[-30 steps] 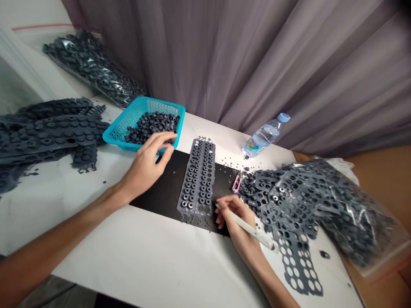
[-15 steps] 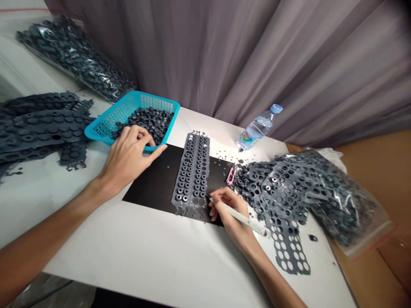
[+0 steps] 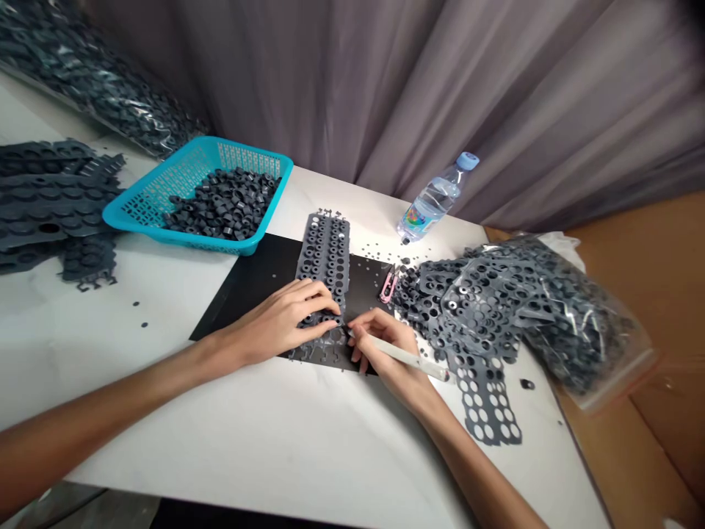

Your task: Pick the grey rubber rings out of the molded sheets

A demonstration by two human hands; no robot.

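A dark grey rubber sheet (image 3: pixel 324 253) with rows of raised round parts lies on a black mat (image 3: pixel 231 290). My left hand (image 3: pixel 283 316) is over the lower part of this sheet, its thumb and fingertips drawn together around a small round rubber part (image 3: pixel 340 321) near the right edge. Close beside it, my right hand (image 3: pixel 388 345) grips a white pen-shaped tool (image 3: pixel 405 355) with a thin dark tip. The tip points at the same part; whether it touches is too small to tell. My left fingers cover several rows.
A blue basket (image 3: pixel 253 242) of loose rubber parts stands left, near stacked rubber sheets (image 3: pixel 49 206) and a filled bag (image 3: pixel 104 81). Right are pink snips (image 3: pixel 388 284), a water bottle (image 3: pixel 432 198), punched sheets (image 3: pixel 485 294) and another clear bag (image 3: pixel 595 345). Black bits dot the table.
My left hand has moved from the basket right and down to the rubber sheet, its fingers closing near the tool's tip. My right hand keeps holding the tool. The view has shifted slightly.
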